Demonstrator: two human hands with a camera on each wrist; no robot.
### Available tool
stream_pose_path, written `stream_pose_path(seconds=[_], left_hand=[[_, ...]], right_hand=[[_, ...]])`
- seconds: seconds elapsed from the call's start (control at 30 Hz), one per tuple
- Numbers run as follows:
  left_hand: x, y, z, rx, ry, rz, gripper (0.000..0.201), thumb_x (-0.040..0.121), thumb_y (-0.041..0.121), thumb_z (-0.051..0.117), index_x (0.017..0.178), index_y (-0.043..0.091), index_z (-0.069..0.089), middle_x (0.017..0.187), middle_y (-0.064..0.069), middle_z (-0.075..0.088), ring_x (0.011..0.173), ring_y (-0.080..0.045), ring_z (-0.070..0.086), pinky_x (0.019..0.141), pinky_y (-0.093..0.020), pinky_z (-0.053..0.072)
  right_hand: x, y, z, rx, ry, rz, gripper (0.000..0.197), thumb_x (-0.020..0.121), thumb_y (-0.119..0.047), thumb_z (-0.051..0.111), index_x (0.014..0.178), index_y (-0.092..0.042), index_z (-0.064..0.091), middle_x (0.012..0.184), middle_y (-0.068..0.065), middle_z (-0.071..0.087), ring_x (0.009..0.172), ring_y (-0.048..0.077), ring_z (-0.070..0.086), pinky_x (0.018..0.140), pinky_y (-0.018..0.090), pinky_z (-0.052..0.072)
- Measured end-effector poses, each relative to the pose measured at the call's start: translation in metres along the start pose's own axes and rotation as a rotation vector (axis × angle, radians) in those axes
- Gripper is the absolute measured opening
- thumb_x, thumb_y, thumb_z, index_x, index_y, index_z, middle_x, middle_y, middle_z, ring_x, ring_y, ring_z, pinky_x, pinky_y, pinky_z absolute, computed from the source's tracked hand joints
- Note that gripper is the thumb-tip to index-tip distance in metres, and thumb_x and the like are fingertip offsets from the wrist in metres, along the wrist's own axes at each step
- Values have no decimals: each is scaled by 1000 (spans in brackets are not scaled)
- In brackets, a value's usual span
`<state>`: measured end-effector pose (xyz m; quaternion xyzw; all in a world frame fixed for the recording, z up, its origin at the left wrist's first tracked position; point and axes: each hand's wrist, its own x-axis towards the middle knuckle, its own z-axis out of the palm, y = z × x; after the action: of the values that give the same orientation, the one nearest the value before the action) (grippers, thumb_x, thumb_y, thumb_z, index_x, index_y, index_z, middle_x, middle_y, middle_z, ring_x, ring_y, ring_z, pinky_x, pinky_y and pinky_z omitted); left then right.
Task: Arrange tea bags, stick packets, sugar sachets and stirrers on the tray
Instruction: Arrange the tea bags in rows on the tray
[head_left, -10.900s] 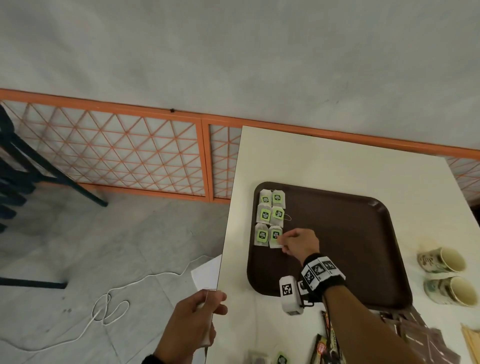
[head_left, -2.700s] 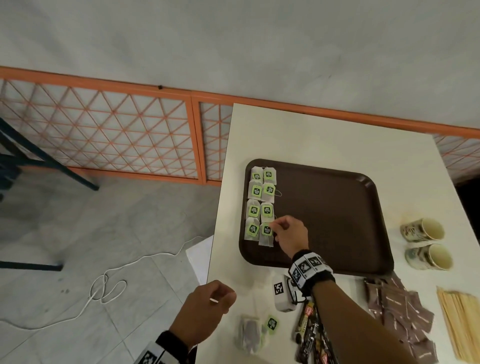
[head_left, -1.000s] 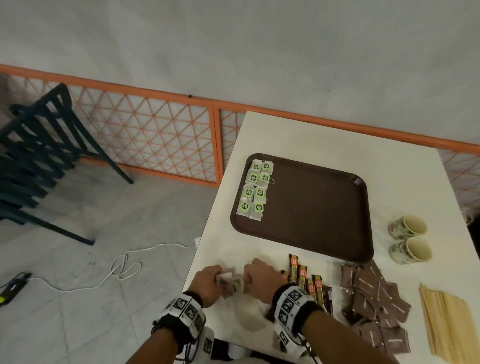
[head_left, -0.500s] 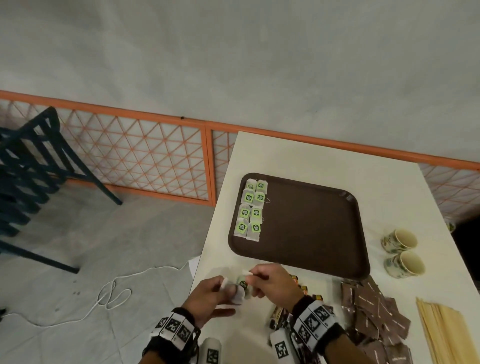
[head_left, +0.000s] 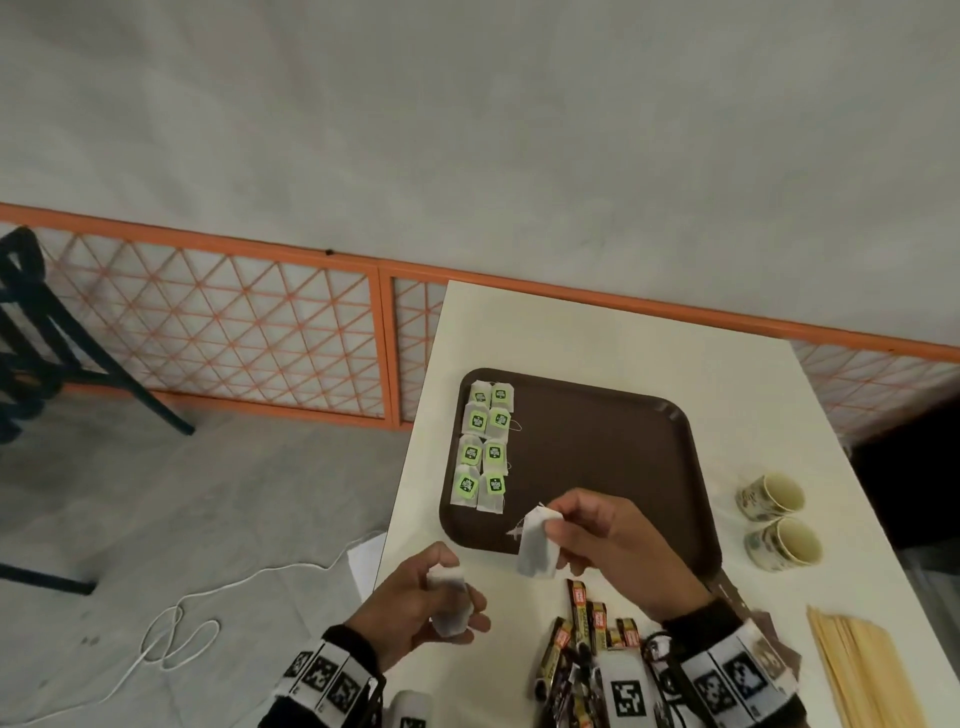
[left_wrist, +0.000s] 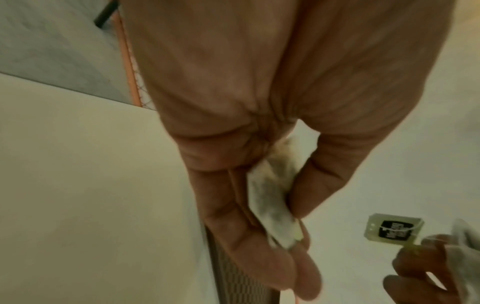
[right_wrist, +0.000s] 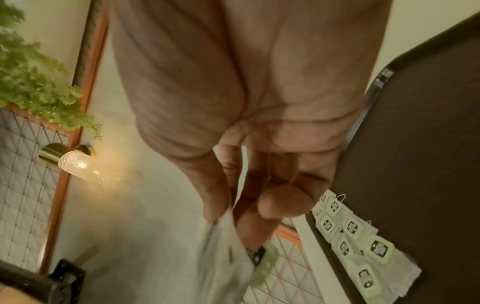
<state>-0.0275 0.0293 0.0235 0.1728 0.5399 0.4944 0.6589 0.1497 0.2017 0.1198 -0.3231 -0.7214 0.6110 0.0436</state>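
A brown tray (head_left: 613, 452) lies on the white table (head_left: 597, 343). Several tea bags with green tags (head_left: 483, 447) sit in two columns along its left side, seen too in the right wrist view (right_wrist: 363, 246). My right hand (head_left: 587, 535) pinches a white tea bag (head_left: 537, 545) over the tray's near edge; that bag looks blurred in the right wrist view (right_wrist: 228, 257). My left hand (head_left: 426, 608) holds another tea bag (head_left: 449, 603) between thumb and fingers, near the table's left edge (left_wrist: 275, 201). Stick packets (head_left: 582, 639), brown sachets (head_left: 774, 649) and wooden stirrers (head_left: 862, 670) lie near the front.
Two patterned cups (head_left: 774, 519) lie on their sides right of the tray. An orange lattice fence (head_left: 234, 327) and dark chair legs (head_left: 36, 343) stand left of the table. A white cable (head_left: 176, 623) trails on the floor.
The two hands have pulled apart, each with its own tea bag. My right hand has risen toward the tray's near edge; the left stays near the table's left edge.
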Motion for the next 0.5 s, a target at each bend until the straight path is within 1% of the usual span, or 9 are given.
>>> stream_pose_path(seconds=[0.07, 0.1, 0.13, 0.23, 0.3, 0.37, 0.4, 0.47, 0.5], left_hand=[[-2, 8, 1, 20, -10, 35, 28, 94, -8, 47, 112, 11, 54, 97, -20, 68, 91, -39, 69, 74, -42, 56], [-3, 13, 2, 9, -1, 57, 35, 92, -11, 44, 114, 12, 58, 96, -18, 67, 89, -37, 69, 73, -42, 56], [-6, 19, 3, -4, 25, 85, 36, 91, -13, 42, 111, 10, 61, 95, -17, 66, 86, -34, 68, 72, -41, 55], [-14, 36, 8, -12, 157, 201, 20, 92, -7, 51, 96, 5, 66, 88, -13, 63, 75, -26, 64, 64, -35, 52], [-19, 44, 14, 52, 278, 285, 14, 93, 3, 58, 89, 11, 70, 78, -9, 62, 66, -21, 57, 58, -31, 47], [-21, 49, 22, 193, 392, 375, 14, 94, 13, 63, 90, 20, 74, 68, 3, 64, 59, -14, 54, 56, -26, 44], [-22, 50, 27, 275, 416, 421, 13, 93, 16, 64, 95, 24, 74, 70, 11, 66, 58, -9, 55, 56, -23, 45], [-23, 49, 35, 394, 409, 475, 17, 92, 19, 66, 104, 29, 73, 82, 14, 72, 62, -3, 60, 59, -16, 48], [-23, 49, 37, 407, 401, 484, 19, 90, 21, 68, 106, 30, 73, 84, 14, 72, 63, -2, 61, 59, -15, 48]], right_hand=[[1, -5, 4, 37, 7, 11, 10, 96, -16, 60, 98, -11, 68, 87, 18, 69, 68, 17, 60, 62, 25, 49], [3, -6, 7, 51, 14, 20, 11, 96, -16, 60, 98, -10, 68, 85, 20, 68, 68, 17, 60, 61, 24, 49], [4, -7, 11, 61, 25, 30, 11, 96, -17, 60, 98, -10, 69, 83, 20, 68, 67, 17, 60, 61, 24, 49], [9, -5, 24, 56, 107, 51, 10, 95, -17, 61, 96, -11, 69, 74, 11, 69, 64, 16, 60, 62, 25, 50], [13, -4, 36, -28, 208, 40, 7, 95, -17, 62, 92, -14, 68, 70, 8, 69, 60, 14, 61, 61, 25, 52], [17, -3, 49, -155, 298, 14, 7, 94, -22, 63, 89, -19, 67, 68, 3, 70, 57, 9, 62, 59, 22, 53], [18, -4, 56, -188, 324, -3, 8, 94, -24, 64, 88, -20, 68, 68, 0, 70, 57, 7, 63, 59, 20, 52], [20, -6, 69, -190, 336, -40, 9, 93, -25, 65, 88, -21, 70, 69, -5, 70, 61, 6, 66, 60, 19, 53], [21, -7, 73, -185, 328, -55, 8, 93, -24, 65, 90, -22, 71, 72, -8, 71, 65, 6, 67, 62, 20, 54]])
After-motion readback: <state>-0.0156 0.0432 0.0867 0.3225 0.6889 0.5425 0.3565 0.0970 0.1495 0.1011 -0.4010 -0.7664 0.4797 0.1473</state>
